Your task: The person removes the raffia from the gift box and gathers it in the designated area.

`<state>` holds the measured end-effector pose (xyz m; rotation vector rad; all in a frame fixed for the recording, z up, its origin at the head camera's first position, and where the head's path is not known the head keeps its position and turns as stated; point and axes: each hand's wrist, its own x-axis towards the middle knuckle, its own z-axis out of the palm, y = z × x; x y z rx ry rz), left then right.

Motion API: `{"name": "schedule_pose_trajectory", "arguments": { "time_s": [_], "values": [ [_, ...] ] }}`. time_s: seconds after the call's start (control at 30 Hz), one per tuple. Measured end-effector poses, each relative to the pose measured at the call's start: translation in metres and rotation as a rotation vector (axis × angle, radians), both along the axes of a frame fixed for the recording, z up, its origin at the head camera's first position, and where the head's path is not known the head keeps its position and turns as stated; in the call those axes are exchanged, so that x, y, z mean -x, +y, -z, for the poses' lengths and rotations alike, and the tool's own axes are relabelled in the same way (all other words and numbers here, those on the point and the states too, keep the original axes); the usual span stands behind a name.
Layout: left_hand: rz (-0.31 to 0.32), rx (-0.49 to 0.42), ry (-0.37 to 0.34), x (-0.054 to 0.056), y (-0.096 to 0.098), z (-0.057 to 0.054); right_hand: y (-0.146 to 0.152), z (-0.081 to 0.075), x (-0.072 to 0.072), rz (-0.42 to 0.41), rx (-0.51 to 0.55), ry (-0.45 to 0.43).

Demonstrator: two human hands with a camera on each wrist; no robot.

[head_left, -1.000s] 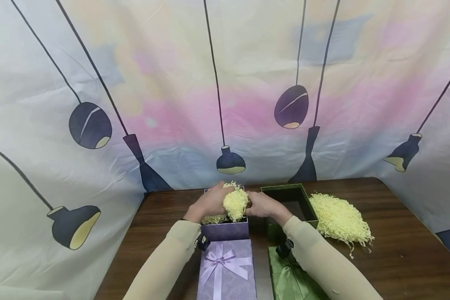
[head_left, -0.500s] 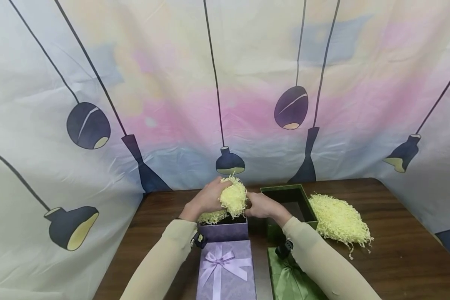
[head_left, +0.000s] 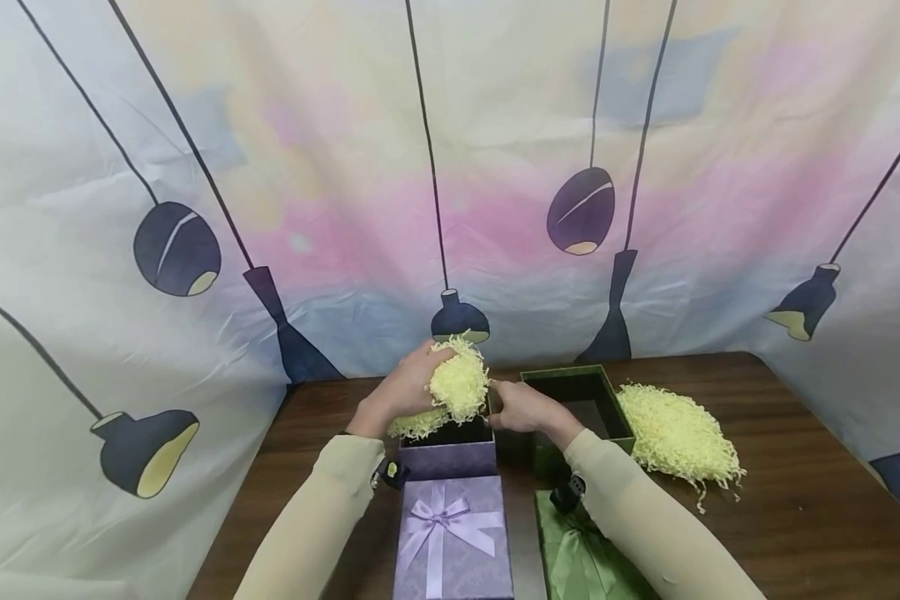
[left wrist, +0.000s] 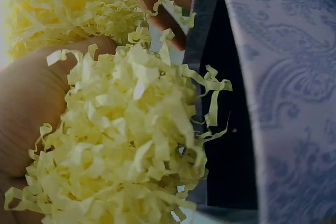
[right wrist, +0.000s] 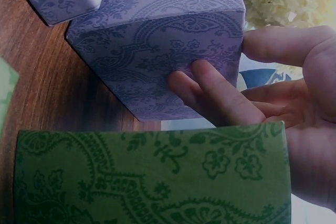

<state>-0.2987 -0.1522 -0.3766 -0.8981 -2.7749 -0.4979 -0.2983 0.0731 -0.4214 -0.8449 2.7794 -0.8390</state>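
Observation:
My left hand (head_left: 407, 385) grips a fluffy clump of pale yellow shredded paper (head_left: 459, 382), held above the purple gift box (head_left: 450, 458). That shredded paper (left wrist: 115, 135) fills much of the left wrist view, with loose strands hanging beside the box's dark opening; the left fingertips are hidden. Some shredded paper (head_left: 420, 425) also lies at the box's left side. My right hand (head_left: 528, 408) holds the box by its right wall. In the right wrist view two fingertips lie on the patterned outer wall (right wrist: 152, 72), and the thumb is at the rim.
Right of the purple box stands an open green box (head_left: 622, 417), beside a heap of yellow shredded paper (head_left: 678, 437). The purple lid with a bow (head_left: 453, 542) and the green lid (head_left: 585, 550) lie in front on the wooden table (head_left: 817, 533). A printed curtain (head_left: 360, 208) hangs behind.
My left hand has lifted the clump of shredded paper a little upward and to the left. The right hand has stayed at the purple box's wall.

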Motion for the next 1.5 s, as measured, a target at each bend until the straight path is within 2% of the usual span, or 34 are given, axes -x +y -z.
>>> {"name": "schedule_pose_trajectory", "arguments": {
  "time_s": [0.17, 0.4, 0.63, 0.87, 1.13, 1.33, 1.5],
  "values": [
    [0.023, -0.040, 0.048, 0.001, -0.006, -0.008, 0.000, -0.002, 0.001, 0.030, -0.030, 0.003],
    [-0.047, -0.025, 0.006, -0.005, -0.015, -0.015, -0.001, -0.001, 0.001, 0.019, -0.032, -0.021],
    [-0.048, -0.026, 0.019, -0.012, -0.022, -0.020, -0.002, -0.002, 0.000, 0.031, -0.032, -0.027],
    [-0.052, -0.032, 0.032, -0.020, -0.029, -0.019, -0.002, -0.002, -0.003, 0.038, -0.039, -0.023],
    [-0.043, -0.073, 0.043, -0.021, -0.041, -0.022, -0.002, -0.003, -0.002, 0.038, -0.038, -0.027],
    [-0.039, -0.046, 0.076, -0.023, -0.049, -0.019, -0.003, -0.004, -0.002, 0.047, -0.040, -0.020],
    [-0.046, -0.031, 0.070, -0.028, -0.050, -0.021, -0.004, -0.005, -0.002, 0.047, -0.028, -0.017]
  ]
}}
